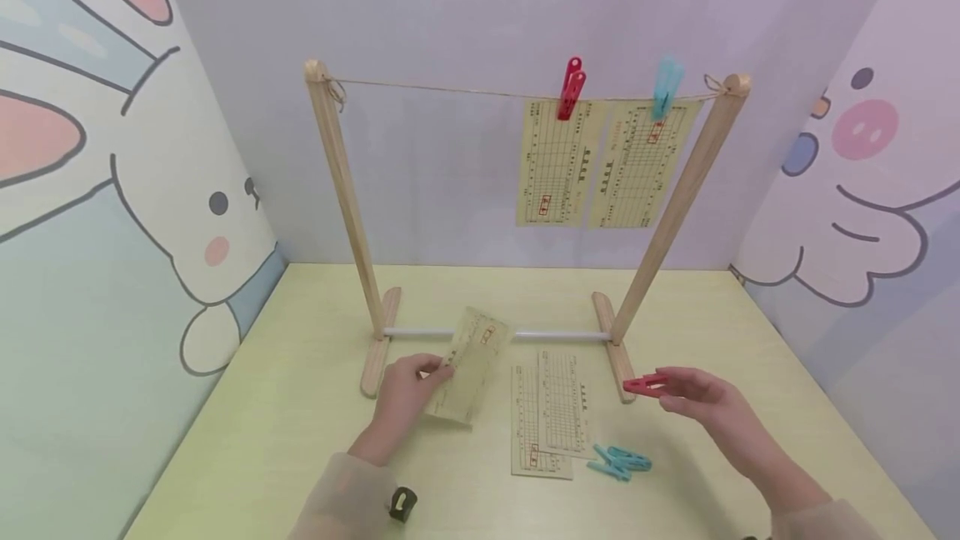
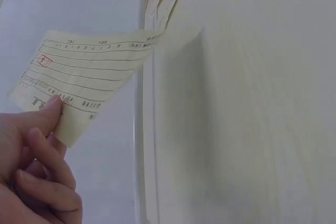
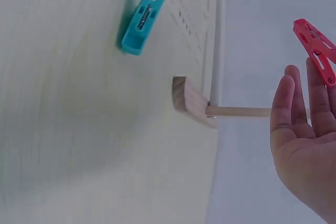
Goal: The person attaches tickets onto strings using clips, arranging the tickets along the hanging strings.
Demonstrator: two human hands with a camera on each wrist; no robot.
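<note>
In the head view my left hand (image 1: 408, 394) pinches a yellowish printed paper form (image 1: 474, 365) by its left edge, lifted above the table. The left wrist view shows the thumb on the printed side of this form (image 2: 89, 72), near a red stamp. Over the table at the right, my right hand (image 1: 705, 398) holds a red clothespin (image 1: 643, 385) between thumb and fingers. In the right wrist view the same red clothespin (image 3: 316, 48) points away from the fingertips. Two more paper forms (image 1: 564, 402) lie overlapping on the table between the hands.
Blue clothespins (image 1: 621, 462) lie beside the forms. A wooden stand (image 1: 347, 198) carries a string (image 1: 442, 89). One form (image 1: 558, 165) hangs from it under a red clothespin (image 1: 572, 90), another form (image 1: 641, 169) under a blue clothespin (image 1: 666, 88). A dark object (image 1: 402, 503) is at the left sleeve.
</note>
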